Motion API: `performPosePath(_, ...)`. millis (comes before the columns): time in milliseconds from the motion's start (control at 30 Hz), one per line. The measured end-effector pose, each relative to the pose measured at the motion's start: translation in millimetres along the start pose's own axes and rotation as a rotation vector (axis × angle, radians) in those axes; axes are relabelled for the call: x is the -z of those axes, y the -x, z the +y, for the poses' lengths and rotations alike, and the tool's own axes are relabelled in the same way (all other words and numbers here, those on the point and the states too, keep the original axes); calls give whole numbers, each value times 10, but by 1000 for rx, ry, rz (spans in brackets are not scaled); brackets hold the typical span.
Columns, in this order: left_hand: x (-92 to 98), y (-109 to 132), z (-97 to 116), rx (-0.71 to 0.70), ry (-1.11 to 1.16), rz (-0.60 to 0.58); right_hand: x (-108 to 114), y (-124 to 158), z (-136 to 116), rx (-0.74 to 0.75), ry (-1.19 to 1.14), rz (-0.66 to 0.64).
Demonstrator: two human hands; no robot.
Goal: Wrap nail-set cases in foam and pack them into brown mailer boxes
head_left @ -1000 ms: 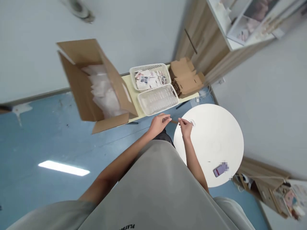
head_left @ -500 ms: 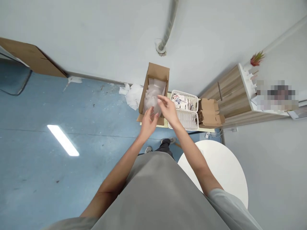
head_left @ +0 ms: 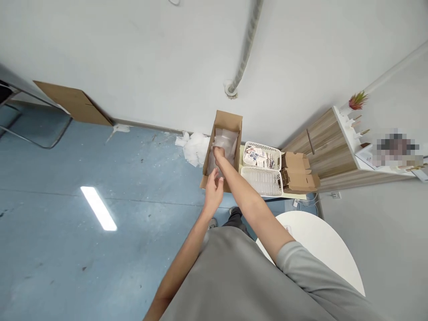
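Note:
An open cardboard box (head_left: 228, 119) holds translucent plastic bags (head_left: 227, 139). My right hand (head_left: 219, 154) reaches into the box with its fingers drawn together at the bags; what lies between the fingertips is too small to make out. Lower down, my left hand (head_left: 213, 191) is at the box's near end, its fingers apart and nothing visible in them. To the right of the box, a white basket (head_left: 279, 156) holds small printed packets, and a second white basket (head_left: 280, 192) contains clear plastic items.
Unfolded brown cartons (head_left: 297, 171) lie right of the baskets, by a wood-grain cabinet (head_left: 327, 138). A round white table (head_left: 321, 240) stands at my right. White crumpled plastic (head_left: 197, 149) lies left of the box. A metal-framed chair (head_left: 50, 146) is at far left.
My right hand has moved left and deeper into the box, and its fingers have closed. My left hand has dropped toward the box's near edge. The view has shifted.

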State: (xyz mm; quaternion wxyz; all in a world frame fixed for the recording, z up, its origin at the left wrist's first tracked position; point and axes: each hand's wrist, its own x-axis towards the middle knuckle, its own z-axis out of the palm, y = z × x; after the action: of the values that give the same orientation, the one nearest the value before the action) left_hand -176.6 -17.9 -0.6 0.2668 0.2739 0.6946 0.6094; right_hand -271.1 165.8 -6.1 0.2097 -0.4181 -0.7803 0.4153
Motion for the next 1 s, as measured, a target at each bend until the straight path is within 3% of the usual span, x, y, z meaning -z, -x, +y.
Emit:
performPosePath(133, -11, -34, 80, 71, 106, 9, 97, 18, -76, -138, -201, 85)
performPosePath(267, -43, -93, 341, 108, 276, -1, 686, 313, -296, 30, -504, 135)
performPosePath(433, -56, -130, 870, 106, 641, -128, 1600, 1200, -564, 175, -607, 255)
performPosePath(567, -169, -131, 1258, 131, 846, -289, 2004, 2021, -423, 118, -616, 401)
performPosePath(733, -562, -27, 1476, 172, 870, -353, 2209, 2968, 42, -60, -637, 580)
performPosePath(900, -1130, 159, 1392, 244, 766, -380, 2314, 3968, 466, -336, -596, 786)
performPosePath(1000, -1543, 313, 1333, 269, 713, -479, 2301, 4595, 679, -481, -552, 873)
